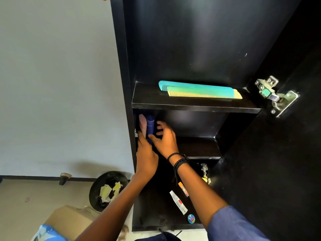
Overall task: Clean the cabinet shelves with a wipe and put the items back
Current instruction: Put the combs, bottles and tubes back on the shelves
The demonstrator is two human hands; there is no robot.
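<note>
Up on the top shelf of the matte black cabinet lie two flat plastic combs, a teal comb with a yellow comb overlapping its front edge, both lengthwise along the back. One shelf down, at the far left of the middle shelf, a dark blue bottle stands upright, touching a pale pink bottle, both slim and rounded on top. The left hand comes up under them with its back to the camera, and its fingers cover the bottles' lower ends, so I honestly can't tell if it's gripping. The right hand is spread open, thumb against the blue bottle, fingers loose beside it, black bead bracelets on the wrist. The bottom shelf holds a white tube with red print, an orange-capped stick partly behind the right forearm, and a small round blue tin; the labels are too small to read. The open door at the right carries a shiny metal hinge. On the floor to the left sits a round black bin with crumpled yellowish scraps, plus a cardboard box cut off by the lower edge.
</note>
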